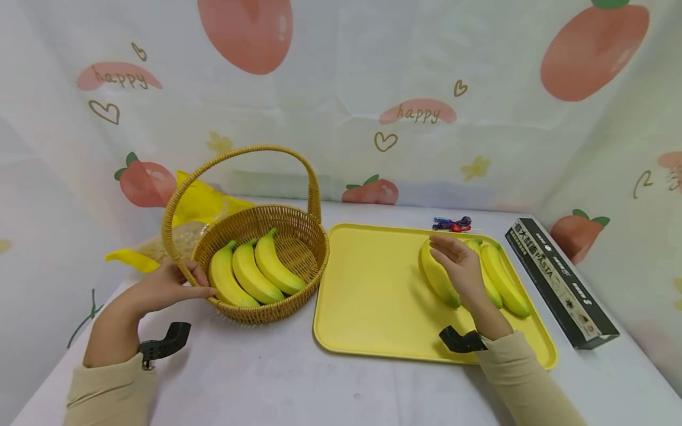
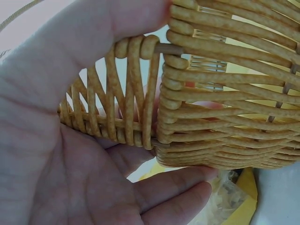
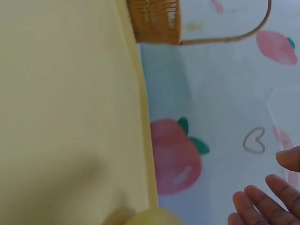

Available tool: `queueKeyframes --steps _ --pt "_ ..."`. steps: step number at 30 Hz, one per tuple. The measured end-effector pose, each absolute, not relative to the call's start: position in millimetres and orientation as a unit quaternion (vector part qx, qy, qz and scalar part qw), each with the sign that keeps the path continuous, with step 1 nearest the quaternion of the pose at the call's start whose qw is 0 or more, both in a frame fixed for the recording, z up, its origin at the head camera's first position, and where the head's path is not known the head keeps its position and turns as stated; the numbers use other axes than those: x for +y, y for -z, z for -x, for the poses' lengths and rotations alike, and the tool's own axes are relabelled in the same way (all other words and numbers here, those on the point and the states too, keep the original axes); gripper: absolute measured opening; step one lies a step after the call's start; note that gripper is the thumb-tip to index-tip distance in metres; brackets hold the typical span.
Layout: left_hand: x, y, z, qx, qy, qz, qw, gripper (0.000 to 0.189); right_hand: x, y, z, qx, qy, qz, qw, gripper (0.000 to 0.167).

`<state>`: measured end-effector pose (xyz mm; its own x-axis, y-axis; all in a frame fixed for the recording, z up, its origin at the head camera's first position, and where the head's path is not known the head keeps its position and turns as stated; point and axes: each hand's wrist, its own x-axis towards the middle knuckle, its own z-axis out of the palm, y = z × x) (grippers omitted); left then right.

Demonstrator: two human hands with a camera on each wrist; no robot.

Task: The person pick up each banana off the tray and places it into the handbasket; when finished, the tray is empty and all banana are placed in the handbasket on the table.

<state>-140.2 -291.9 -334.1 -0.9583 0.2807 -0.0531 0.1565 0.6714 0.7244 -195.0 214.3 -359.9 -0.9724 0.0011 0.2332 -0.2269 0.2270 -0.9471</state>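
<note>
My left hand grips the wicker basket on its left side, where the tall handle joins the rim. The left wrist view shows the thumb on one side of the woven handle base and the fingers behind it. Three bananas lie side by side in the basket. Over the yellow tray, my right hand hovers with fingers extended, holding nothing. Beneath and beside it are three more bananas on the tray's right part; the hand partly hides the middle one.
Behind the basket lies a yellow and clear bag of pasta-like pieces. A black pasta box stands right of the tray. Small wrapped candies lie beyond the tray's far edge. A printed cloth hangs at the back.
</note>
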Motion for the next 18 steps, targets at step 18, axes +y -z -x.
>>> queueKeyframes --steps 18 --pt "-292.3 335.0 141.5 0.912 -0.384 -0.12 0.082 0.022 234.3 385.8 202.6 -0.837 -0.546 -0.044 -0.003 0.053"
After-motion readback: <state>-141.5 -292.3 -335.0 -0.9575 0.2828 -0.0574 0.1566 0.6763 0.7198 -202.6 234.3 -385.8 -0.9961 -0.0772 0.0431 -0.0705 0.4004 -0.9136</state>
